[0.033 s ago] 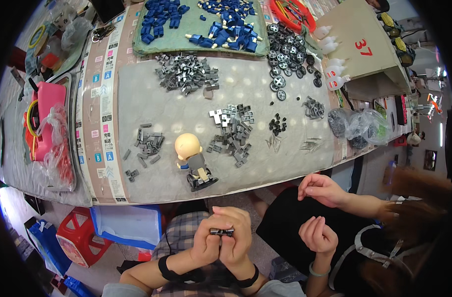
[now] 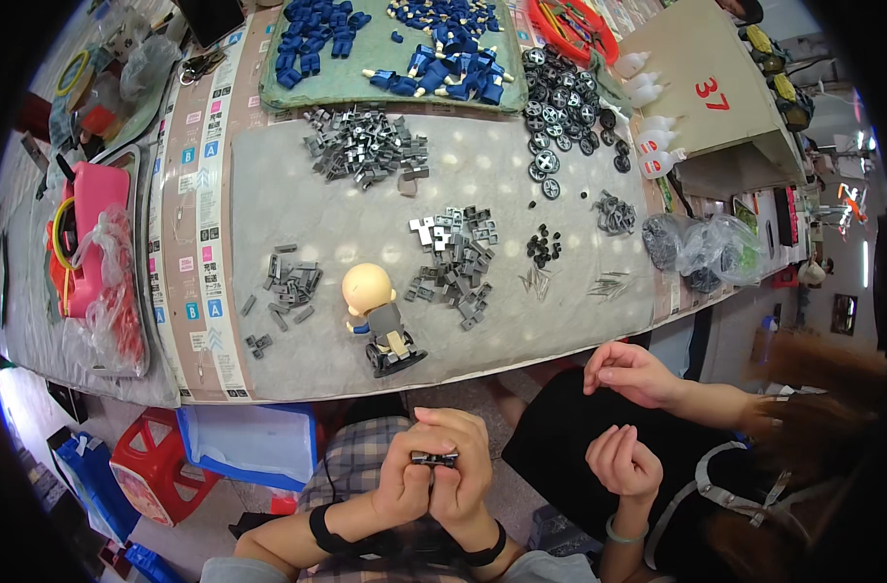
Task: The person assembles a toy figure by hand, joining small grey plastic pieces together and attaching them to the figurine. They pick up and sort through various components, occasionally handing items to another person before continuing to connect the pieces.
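Close to my lap, in front of the table edge, my left hand point(image 2: 402, 478) and my right hand point(image 2: 463, 468) press together. Between their thumbs and fingers they both grip a small dark plastic part point(image 2: 434, 459), with much of it hidden by the fingers. On the table beyond stands a toy figure point(image 2: 367, 289) with a round, bald head, leaning in a grey seat with black wheels. Grey plastic pieces point(image 2: 460, 267) lie in a heap to its right, and short grey bars point(image 2: 295, 284) to its left.
A green tray point(image 2: 268, 87) bears blue figure parts. Black wheels point(image 2: 560, 121), small black caps point(image 2: 543, 245), metal pins point(image 2: 611, 283), more grey pieces point(image 2: 365, 148) and white squeeze bottles point(image 2: 661, 161) lie around. Another person's hands point(image 2: 626, 462) are close on my right. A red stool point(image 2: 152, 466) stands left.
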Demonstrator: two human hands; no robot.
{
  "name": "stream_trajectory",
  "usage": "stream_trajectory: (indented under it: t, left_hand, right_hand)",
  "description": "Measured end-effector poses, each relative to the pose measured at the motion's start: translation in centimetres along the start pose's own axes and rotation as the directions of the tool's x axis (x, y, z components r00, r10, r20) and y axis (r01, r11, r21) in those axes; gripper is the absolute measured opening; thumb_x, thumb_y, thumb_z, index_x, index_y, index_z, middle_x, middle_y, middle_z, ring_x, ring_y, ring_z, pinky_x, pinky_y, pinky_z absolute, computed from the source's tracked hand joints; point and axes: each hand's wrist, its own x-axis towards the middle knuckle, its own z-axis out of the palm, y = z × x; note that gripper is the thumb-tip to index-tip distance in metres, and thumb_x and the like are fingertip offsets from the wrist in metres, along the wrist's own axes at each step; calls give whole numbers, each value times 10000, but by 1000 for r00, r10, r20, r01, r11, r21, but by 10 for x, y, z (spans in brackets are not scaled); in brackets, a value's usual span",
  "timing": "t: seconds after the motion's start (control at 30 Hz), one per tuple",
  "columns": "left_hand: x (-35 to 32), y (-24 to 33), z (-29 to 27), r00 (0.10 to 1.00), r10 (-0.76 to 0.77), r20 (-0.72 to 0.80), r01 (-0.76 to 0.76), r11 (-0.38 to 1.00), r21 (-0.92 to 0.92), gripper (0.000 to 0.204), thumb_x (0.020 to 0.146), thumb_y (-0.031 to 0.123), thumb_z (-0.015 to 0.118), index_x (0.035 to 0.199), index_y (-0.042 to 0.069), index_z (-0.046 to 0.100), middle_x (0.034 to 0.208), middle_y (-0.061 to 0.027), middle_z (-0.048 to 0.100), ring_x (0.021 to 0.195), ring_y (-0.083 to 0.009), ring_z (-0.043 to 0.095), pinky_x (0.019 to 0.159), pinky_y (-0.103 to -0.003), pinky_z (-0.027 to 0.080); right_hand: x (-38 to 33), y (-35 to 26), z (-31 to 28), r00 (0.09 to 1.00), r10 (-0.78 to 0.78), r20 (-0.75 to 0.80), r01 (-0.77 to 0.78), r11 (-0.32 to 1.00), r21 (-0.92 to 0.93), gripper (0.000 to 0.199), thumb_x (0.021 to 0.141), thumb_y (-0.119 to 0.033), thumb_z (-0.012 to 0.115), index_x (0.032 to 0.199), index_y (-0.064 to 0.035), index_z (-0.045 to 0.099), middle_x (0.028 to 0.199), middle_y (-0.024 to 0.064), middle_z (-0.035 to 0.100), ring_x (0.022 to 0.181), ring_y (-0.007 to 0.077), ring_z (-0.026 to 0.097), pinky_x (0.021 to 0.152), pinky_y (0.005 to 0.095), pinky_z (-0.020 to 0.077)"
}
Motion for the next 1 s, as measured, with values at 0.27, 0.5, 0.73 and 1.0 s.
stream_trajectory:
  t: [0.27,0.5,0.73,1.0]
  left_hand:
    - [-7,-28,1,992,114,49,-113,993,-16,326,922,350,358,1030,60,458,927,-120,512,824,-185,520,740,-308,418]
    - [-3,-2,15,995,-48,-85,47,999,-6,330,923,345,357,1023,45,451,957,-120,502,874,-193,514,794,-317,405]
    - [-9,-7,9,996,-51,-68,49,998,-32,313,922,324,370,1003,35,458,927,-104,524,876,-180,521,795,-299,407]
    - [-27,-13,1,960,-279,-36,276,959,-65,474,879,302,484,1224,10,341,1220,-160,401,1083,-225,440,947,-298,305]
  right_hand:
    - [-3,8,-1,998,62,-8,-60,990,125,444,909,-373,349,937,30,533,1041,181,556,886,302,545,774,364,421]
    - [-7,12,-3,994,112,6,-110,966,235,484,910,-407,332,934,29,541,1027,175,567,891,291,551,780,355,422]
    - [-11,12,2,989,147,-17,-138,959,246,503,905,-411,345,896,40,567,989,172,592,884,288,567,766,349,438]
    - [-13,11,5,980,196,-42,-177,946,272,465,911,-343,338,899,64,562,992,180,593,880,292,572,766,348,444]
